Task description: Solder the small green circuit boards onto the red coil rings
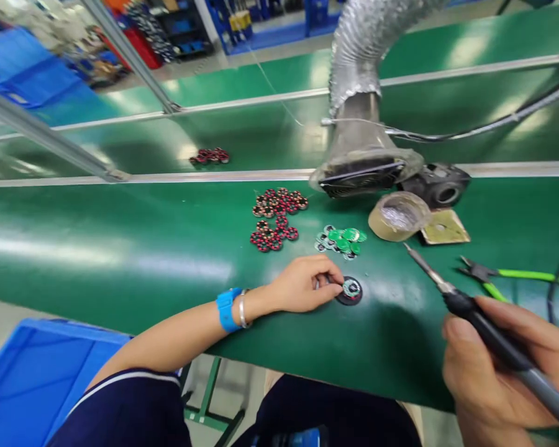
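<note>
The left hand (302,284) lies on the green bench (121,248), and its grip is narrow: the fingertips press on a small round part (351,290), a dark disc with a green and white ring on top. The part lies flat on the bench, just in front of the person's body, and the fingers touch its left edge. On the left wrist there is a blue band (227,308) and a thin silver bracelet.

The right hand (503,366) is at the lower right, above the bench edge. Its grip is closed around the dark handle of a soldering iron (451,297). The metal tip of the iron points up and to the left, and it is apart from the round part.

Behind the round part lies a small heap of green discs (342,240), and to the left of them are two groups of red and black rings (277,214). A roll of tape (398,216) lies near the mouth of a silver air hose (358,93). Pliers with green handles (507,276) lie to the right of the iron. A few more red rings (210,156) lie well apart on the far belt. A blue crate (32,372) stands below the bench on the left.
</note>
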Demonstrator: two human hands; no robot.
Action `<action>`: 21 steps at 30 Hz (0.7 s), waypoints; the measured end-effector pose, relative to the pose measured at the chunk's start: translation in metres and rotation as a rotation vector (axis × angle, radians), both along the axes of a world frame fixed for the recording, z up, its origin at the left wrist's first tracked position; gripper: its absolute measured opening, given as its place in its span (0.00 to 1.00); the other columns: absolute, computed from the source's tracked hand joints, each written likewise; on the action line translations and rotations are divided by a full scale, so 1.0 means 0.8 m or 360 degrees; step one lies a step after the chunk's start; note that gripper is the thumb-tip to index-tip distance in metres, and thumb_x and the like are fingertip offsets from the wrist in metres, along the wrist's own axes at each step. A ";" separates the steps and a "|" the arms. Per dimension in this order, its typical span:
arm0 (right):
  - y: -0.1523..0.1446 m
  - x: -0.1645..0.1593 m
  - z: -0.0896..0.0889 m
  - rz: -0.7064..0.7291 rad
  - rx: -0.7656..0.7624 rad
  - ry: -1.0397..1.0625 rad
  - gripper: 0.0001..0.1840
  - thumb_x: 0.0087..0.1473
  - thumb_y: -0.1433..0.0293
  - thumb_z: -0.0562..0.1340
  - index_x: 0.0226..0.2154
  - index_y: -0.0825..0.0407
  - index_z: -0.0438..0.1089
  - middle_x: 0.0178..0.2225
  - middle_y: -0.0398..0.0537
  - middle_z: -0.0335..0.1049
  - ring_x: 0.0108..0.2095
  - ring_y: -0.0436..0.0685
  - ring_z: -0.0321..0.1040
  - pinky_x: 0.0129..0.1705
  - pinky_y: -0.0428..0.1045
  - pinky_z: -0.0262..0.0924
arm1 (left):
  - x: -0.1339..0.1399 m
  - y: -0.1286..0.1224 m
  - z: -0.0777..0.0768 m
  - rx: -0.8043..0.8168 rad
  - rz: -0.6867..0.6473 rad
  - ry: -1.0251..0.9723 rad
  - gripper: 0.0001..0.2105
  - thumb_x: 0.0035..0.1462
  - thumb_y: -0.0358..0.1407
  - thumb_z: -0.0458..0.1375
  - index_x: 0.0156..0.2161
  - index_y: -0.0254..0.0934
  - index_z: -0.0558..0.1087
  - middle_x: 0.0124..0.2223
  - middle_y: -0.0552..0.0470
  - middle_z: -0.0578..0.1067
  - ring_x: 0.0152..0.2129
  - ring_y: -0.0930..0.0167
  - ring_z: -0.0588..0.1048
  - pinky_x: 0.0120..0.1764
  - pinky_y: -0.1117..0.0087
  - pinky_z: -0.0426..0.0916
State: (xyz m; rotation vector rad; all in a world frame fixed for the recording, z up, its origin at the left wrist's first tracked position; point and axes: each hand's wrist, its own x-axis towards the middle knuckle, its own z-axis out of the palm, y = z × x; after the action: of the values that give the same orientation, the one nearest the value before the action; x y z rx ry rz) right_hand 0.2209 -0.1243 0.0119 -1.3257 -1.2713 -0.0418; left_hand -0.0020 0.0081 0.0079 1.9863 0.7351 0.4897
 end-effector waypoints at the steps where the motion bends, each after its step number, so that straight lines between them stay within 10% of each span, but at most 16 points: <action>1: 0.005 -0.005 0.004 -0.0068 0.0051 -0.0055 0.27 0.44 0.79 0.70 0.49 0.51 0.74 0.30 0.48 0.71 0.23 0.51 0.64 0.20 0.48 0.54 | 0.000 -0.001 0.000 0.0001 -0.0005 -0.0004 0.06 0.54 0.33 0.61 0.37 0.32 0.75 0.32 0.52 0.73 0.23 0.79 0.68 0.29 0.78 0.67; 21: 0.000 -0.043 0.013 0.0432 -0.0290 -0.0082 0.18 0.46 0.79 0.63 0.41 0.49 0.71 0.26 0.43 0.70 0.23 0.55 0.69 0.24 0.54 0.68 | -0.004 0.003 -0.007 0.0222 -0.0181 -0.0057 0.05 0.61 0.31 0.55 0.36 0.34 0.73 0.34 0.50 0.75 0.31 0.74 0.72 0.35 0.74 0.68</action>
State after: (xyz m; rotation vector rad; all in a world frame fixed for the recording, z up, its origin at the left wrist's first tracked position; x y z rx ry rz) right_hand 0.1867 -0.1241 0.0221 -1.3004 -1.5177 0.2361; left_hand -0.0056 0.0104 0.0023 2.1301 0.5759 0.5192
